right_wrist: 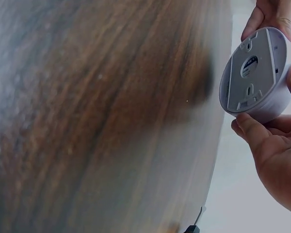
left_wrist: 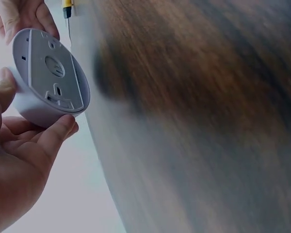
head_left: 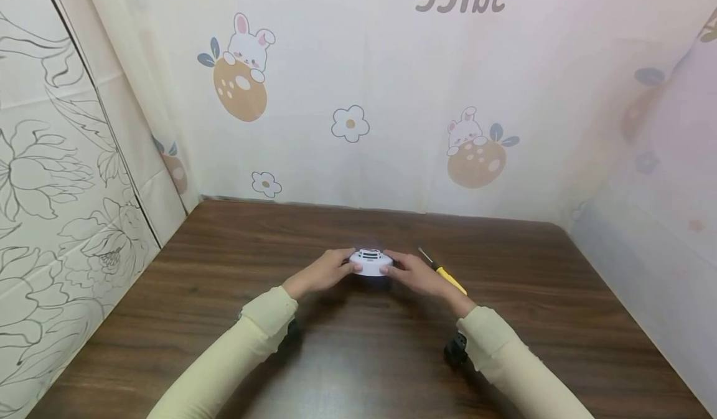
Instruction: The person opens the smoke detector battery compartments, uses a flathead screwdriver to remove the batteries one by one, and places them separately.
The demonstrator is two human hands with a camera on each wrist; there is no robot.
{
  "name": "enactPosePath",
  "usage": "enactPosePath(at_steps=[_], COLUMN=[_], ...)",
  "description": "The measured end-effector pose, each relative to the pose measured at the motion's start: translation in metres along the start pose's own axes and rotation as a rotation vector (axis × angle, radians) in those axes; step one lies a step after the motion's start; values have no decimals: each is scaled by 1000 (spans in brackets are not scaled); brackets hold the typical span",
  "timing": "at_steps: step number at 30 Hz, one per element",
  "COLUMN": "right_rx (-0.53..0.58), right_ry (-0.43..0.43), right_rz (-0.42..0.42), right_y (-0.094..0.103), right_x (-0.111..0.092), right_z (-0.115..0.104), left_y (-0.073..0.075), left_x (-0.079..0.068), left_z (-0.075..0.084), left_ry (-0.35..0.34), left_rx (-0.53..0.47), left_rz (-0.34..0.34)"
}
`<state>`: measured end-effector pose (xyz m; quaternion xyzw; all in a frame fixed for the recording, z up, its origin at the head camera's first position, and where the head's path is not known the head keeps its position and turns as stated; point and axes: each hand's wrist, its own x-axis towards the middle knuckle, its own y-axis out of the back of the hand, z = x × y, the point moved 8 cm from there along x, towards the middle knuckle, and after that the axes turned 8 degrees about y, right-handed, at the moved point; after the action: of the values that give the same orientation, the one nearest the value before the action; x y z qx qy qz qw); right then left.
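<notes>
A round white smoke detector (head_left: 371, 267) is held between both hands, a little above the table. Dark slots show on its upper part in the head view. Both wrist views show its flat underside, with a mounting plate (left_wrist: 43, 73) that has a round opening and keyhole slots. My left hand (head_left: 327, 271) grips one side of the rim, thumb on the near side and fingers curled beneath and behind. On the opposite side, my right hand (head_left: 419, 274) pinches the rim the same way. Part of each hand's fingers is hidden behind the detector.
A screwdriver (head_left: 446, 277) with a yellow and black handle lies on the brown wooden table (head_left: 347, 357), just beyond the right forearm. Behind the table hangs a curtain (head_left: 381, 64) with rabbit prints, and a floral sheet (head_left: 50, 188) borders the left side.
</notes>
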<state>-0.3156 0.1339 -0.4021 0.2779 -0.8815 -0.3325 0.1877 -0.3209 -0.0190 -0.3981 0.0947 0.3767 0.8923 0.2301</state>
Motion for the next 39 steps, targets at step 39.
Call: enactPosePath(at_steps=[39], right_rx=[74], right_ry=[25], right_rz=[81], right_y=[20], right_x=[-18], right_z=[-6], left_y=[7], left_x=[-11], left_z=[12], left_ry=[-69], left_rx=[-4], left_rz=[33])
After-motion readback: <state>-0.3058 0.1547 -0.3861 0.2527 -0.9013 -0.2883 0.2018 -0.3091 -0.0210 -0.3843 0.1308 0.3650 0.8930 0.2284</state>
